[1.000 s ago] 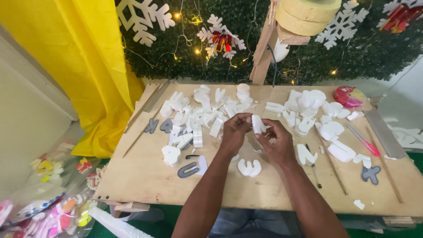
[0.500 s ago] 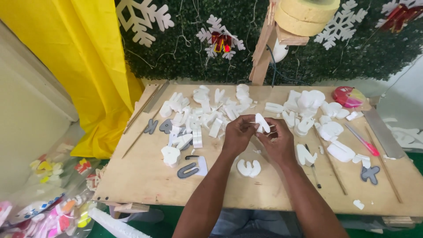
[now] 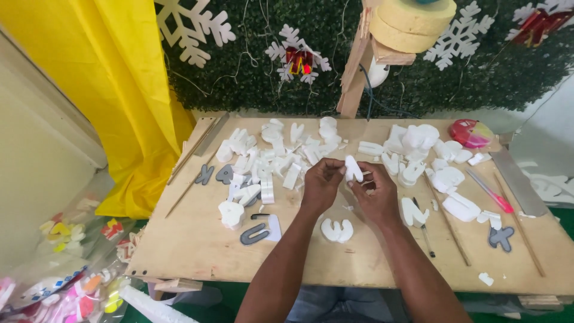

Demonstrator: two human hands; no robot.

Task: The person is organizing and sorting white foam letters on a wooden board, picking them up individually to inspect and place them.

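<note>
Both hands are raised just above the middle of the pale wooden board table [image 3: 197, 251]. The left hand [image 3: 323, 184] pinches a small white foam cut-out piece [image 3: 353, 168] at its left edge, fingers closed on it. The right hand [image 3: 375, 192] is closed on the same piece from the right and below, thumb pressing near its lower end.

Change over the last second: the piece sat lower and flatter between the palms; it now stands more upright and shows clear above the knuckles. Both hands have drifted slightly to the right and nearer. My reading: the piece is being turned and worked at its edges, not put down.

Directly near of the hands, flat on the table, lies a white foam curved letter shape [image 3: 338, 230]; unmoved across the three frames. Left of it lie a grey letter-shaped cut-out [image 3: 254, 234] and another white foam block [image 3: 231, 213].

Far left of the hands lies a loose heap of white foam letters [image 3: 269, 152]. Far right is a second heap of white foam pieces [image 3: 418, 146].

At the right side lie a pink-handled craft knife [image 3: 490, 192], a long metal ruler [image 3: 519, 181], and a grey cross-shaped cut-out [image 3: 501, 238].

A yellow fabric curtain [image 3: 119, 78] hangs at the left.
</note>
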